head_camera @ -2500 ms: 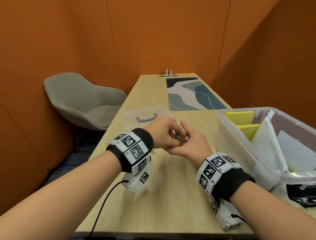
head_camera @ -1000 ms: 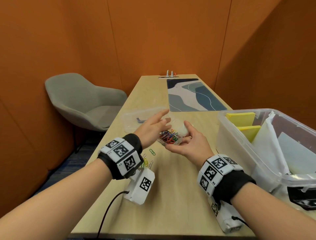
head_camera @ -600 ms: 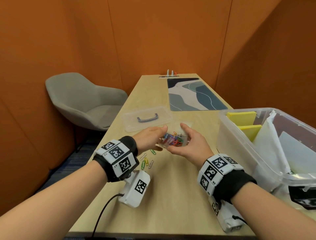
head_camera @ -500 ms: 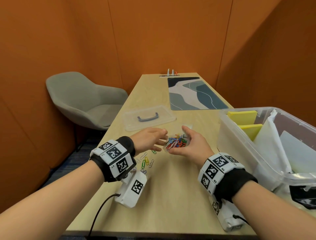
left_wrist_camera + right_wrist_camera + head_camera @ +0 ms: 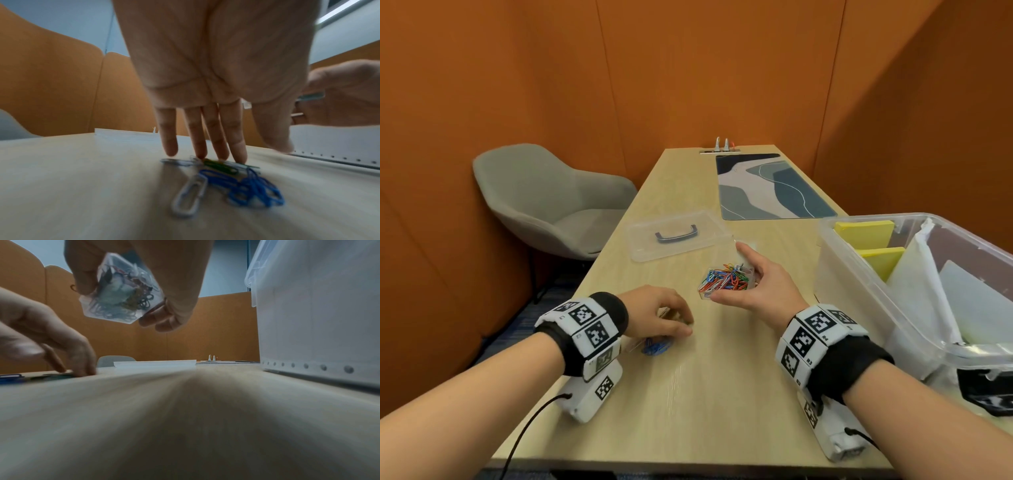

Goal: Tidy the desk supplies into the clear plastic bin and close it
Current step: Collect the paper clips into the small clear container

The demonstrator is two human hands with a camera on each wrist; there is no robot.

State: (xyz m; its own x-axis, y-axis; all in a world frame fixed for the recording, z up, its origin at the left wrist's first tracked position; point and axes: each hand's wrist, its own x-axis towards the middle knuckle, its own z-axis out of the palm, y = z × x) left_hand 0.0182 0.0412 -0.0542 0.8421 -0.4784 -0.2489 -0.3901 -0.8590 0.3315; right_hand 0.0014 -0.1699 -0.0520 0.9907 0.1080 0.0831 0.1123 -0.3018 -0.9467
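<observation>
While the right hand (image 5: 763,291) holds a small clear box of coloured paper clips (image 5: 726,279) above the tabletop (image 5: 709,394), thumb and fingers curled round its sides, the left hand (image 5: 657,315) is lowered at about 8 o'clock from it. In the left wrist view its straight fingers (image 5: 236,146) point down with their tips touching loose paper clips (image 5: 236,183) that lie on the wood: a green one under the fingertips, a cluster of blue ones and a white one nearer the wrist. The thumb stands apart from the fingers, and nothing is pinched.

The clear plastic bin (image 5: 859,308) stands open at 3 o'clock of the right hand, with yellow pads (image 5: 866,233) and white sheets standing inside it. Its flat lid (image 5: 674,236), with a dark handle, lies on the tabletop at 11 o'clock from the box of clips. Farther off, at 12 o'clock, lies a blue-and-grey desk mat (image 5: 767,186), and a grey chair (image 5: 544,198) stands beside the tabletop at 10 o'clock.
</observation>
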